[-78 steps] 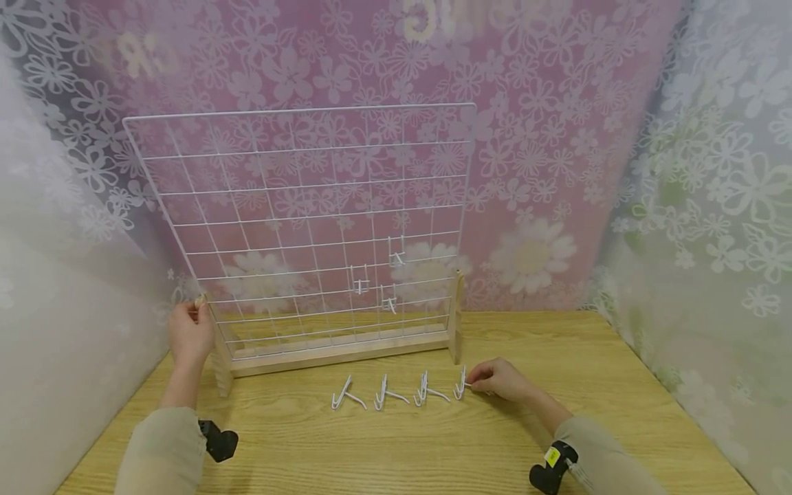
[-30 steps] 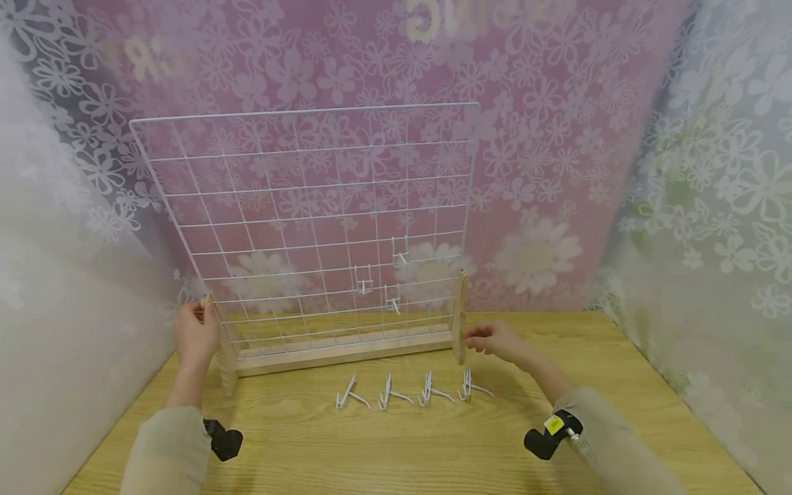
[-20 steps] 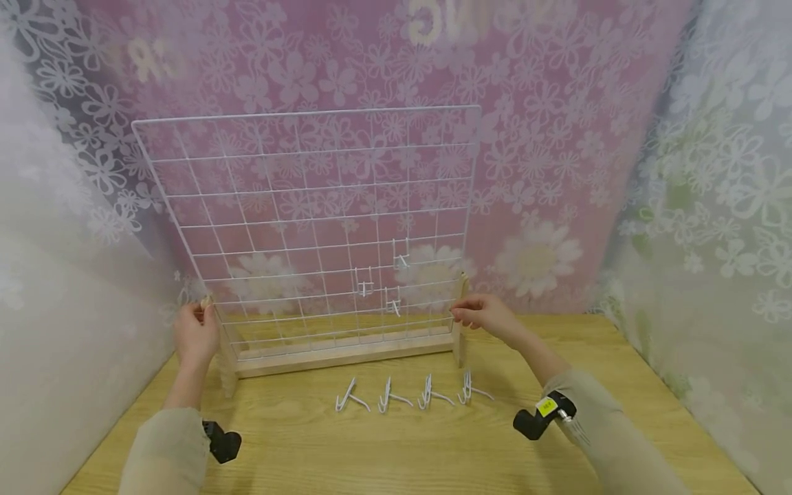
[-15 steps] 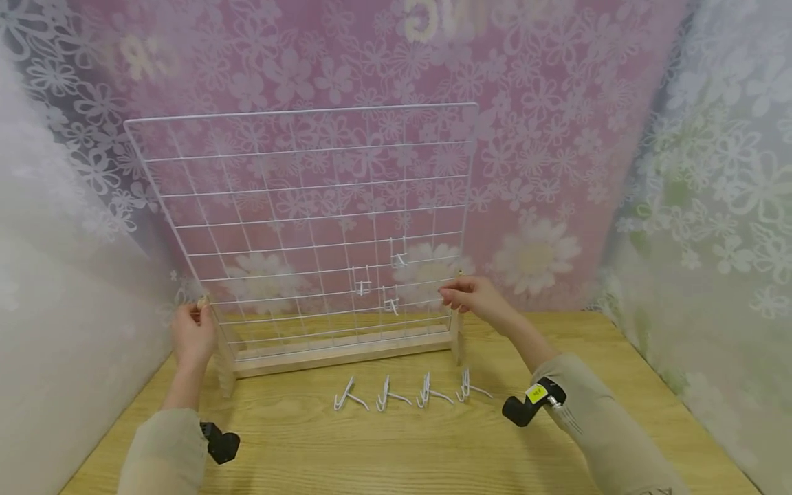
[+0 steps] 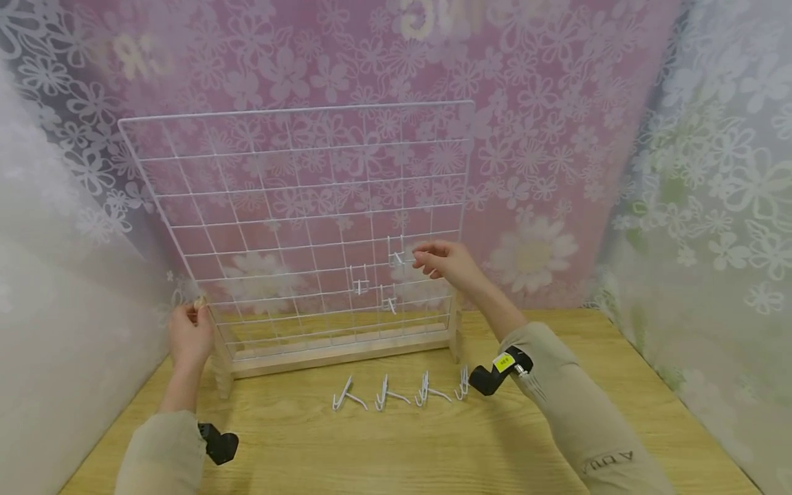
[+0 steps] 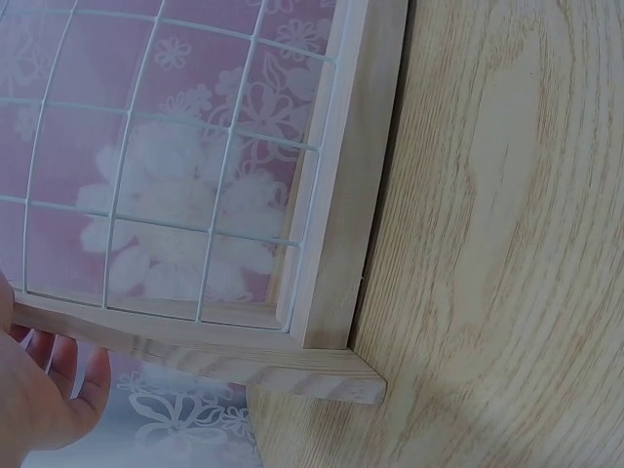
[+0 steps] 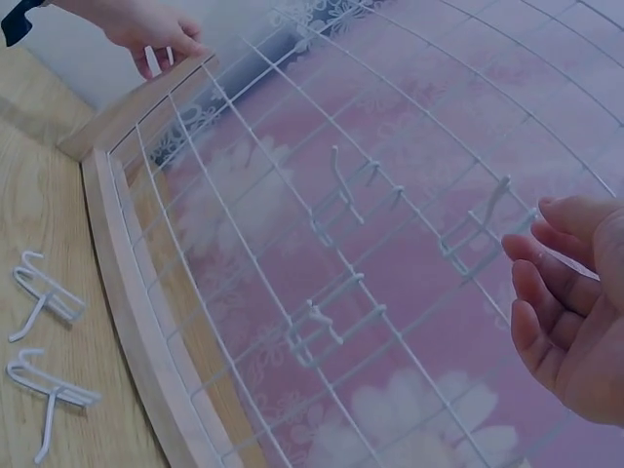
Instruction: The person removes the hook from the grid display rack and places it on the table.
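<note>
The left hand (image 5: 188, 337) grips the left wooden post (image 5: 218, 357) of the white wire grid (image 5: 297, 206), which stands upright on the table (image 5: 402, 447). At the grid's 4 o'clock, the right hand (image 5: 442, 260), fingers loosely spread and holding nothing, reaches the uppermost hung hook (image 5: 396, 256) (two more hang lower left). Four loose hooks (image 5: 396, 393) lie in a row at the stand's 6 o'clock.
</note>
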{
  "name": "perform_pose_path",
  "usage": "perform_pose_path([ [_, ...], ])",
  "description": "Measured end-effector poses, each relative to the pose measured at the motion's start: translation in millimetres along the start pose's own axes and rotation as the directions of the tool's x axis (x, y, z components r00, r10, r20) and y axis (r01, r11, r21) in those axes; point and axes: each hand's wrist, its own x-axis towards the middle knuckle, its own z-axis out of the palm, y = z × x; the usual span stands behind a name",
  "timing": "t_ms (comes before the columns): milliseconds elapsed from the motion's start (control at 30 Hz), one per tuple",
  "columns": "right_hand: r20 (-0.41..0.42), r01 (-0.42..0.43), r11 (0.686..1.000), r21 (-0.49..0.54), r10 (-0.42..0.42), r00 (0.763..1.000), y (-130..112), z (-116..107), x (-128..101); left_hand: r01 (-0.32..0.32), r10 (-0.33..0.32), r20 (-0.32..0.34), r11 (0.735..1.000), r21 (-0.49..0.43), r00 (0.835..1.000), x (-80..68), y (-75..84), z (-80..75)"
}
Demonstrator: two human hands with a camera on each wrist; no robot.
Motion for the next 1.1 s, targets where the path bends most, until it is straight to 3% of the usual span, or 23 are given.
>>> perform_pose_path([
  [267,0.029,-0.004,1.000,0.005,0.004,1.000,-15.5,6.0,11.4,0.000,0.000,-0.009,1.000,0.002,1.000,2.2,2.6,-0.7],
  [633,0.090,-0.030,0.998,-0.060,0.035,0.995,-21.4,18.6,17.7,-0.032,0.032,-0.035,0.999,0.012,0.999,1.1,0.3,1.9],
  [1100,0.004,-0.088,0.996,0.006,0.088,0.996,-18.1,31.3,24.0,-0.005,0.006,-0.019,1.000,0.018,1.000,0.4,-0.2,1.0],
])
